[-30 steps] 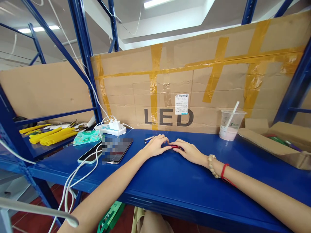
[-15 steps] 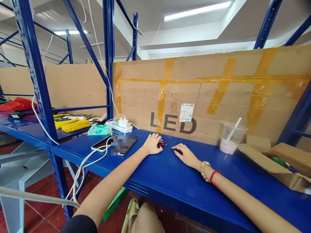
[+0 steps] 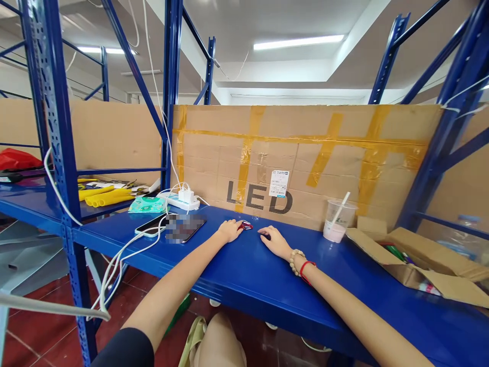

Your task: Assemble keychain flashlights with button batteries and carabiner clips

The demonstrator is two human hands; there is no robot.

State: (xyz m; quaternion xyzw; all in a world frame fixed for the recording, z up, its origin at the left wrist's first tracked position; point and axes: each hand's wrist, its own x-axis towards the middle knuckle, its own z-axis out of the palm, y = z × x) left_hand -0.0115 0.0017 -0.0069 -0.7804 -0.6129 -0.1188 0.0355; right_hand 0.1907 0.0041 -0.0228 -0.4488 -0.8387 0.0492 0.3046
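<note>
My left hand (image 3: 229, 230) rests on the blue shelf (image 3: 267, 275) with its fingers curled over a small red object (image 3: 245, 225), which sticks out past the fingertips. My right hand (image 3: 274, 241) lies flat a short way to the right, fingers stretched out. Its fingertips touch a small dark piece (image 3: 266, 236) that is too small to name. A bead bracelet and a red cord (image 3: 301, 264) circle my right wrist. The two hands are apart.
Two phones (image 3: 153, 227) on white cables lie left of my hands, behind them a power strip (image 3: 183, 201), a green tissue pack (image 3: 148, 205) and yellow tubes (image 3: 101, 196). A plastic cup with a straw (image 3: 338, 221) and an open cardboard box (image 3: 412, 255) stand right. Taped cardboard marked LED (image 3: 324, 168) backs the shelf.
Both hands were together on the red object; now they are apart, the left keeping the red object. My head has drawn back, so the shelf looks smaller and farther.
</note>
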